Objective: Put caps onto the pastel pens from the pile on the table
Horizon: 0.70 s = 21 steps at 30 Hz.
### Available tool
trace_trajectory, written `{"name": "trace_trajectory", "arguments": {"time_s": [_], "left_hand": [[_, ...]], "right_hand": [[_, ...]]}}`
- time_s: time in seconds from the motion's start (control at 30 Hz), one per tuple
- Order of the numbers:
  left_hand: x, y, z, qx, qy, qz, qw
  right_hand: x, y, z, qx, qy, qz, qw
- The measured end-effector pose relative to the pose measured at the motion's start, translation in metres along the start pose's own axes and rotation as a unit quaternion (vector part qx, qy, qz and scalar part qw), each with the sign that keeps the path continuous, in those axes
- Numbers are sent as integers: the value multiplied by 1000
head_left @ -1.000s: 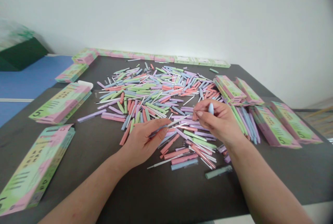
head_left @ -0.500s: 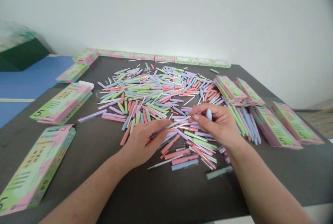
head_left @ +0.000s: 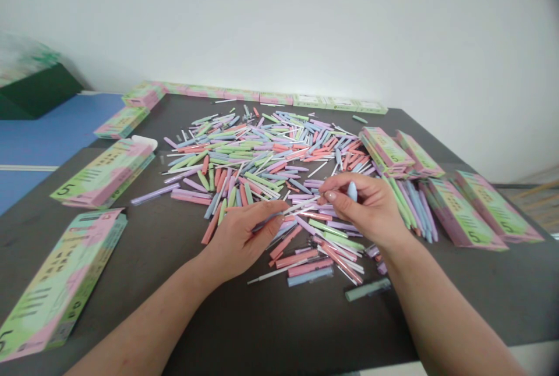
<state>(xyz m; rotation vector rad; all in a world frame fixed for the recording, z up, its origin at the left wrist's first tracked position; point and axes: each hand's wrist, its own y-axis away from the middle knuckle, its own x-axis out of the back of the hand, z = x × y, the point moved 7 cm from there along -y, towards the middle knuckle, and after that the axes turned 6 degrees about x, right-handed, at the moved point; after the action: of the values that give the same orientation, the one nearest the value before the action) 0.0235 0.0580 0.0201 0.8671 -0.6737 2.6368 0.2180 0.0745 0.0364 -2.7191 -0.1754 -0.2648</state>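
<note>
Head view: clock directions are read from the middle of the pen pile (head_left: 262,149).
Left hand (head_left: 250,236): near 7 o'clock; your thumb and forefinger pinch a white refill (head_left: 301,206).
Right hand (head_left: 360,204): near 4 o'clock; your fingers close around a blue barrel (head_left: 351,191), fingertips at the refill's other end.
Refill: between your hands, above the pile's near side.
Pen row (head_left: 413,207): beside your right wrist, towards 4 o'clock.
Cartons (head_left: 105,169): at 9, 12 and 3 o'clock.

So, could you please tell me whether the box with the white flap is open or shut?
The box looks open at its far end: its white flap sticks out, untucked. Its contents are hidden.
</note>
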Motion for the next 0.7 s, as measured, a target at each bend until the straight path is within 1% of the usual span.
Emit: {"name": "trace_trajectory", "arguments": {"time_s": [0.33, 0.43, 0.6, 0.7], "left_hand": [[-1, 0, -1, 9, 1, -14, 1000], [-1, -1, -1, 12, -1, -15, 1000], [0, 0, 0, 5, 2, -10, 1000], [0, 0, 0, 1, 1, -9, 1000]], "right_hand": [[2, -1, -5, 17, 57, -1, 998], [1, -1, -4, 11, 39, -4, 999], [-1, 0, 1, -11, -23, -12, 1000], [-2, 1, 2, -24, -38, -12, 999]]}}
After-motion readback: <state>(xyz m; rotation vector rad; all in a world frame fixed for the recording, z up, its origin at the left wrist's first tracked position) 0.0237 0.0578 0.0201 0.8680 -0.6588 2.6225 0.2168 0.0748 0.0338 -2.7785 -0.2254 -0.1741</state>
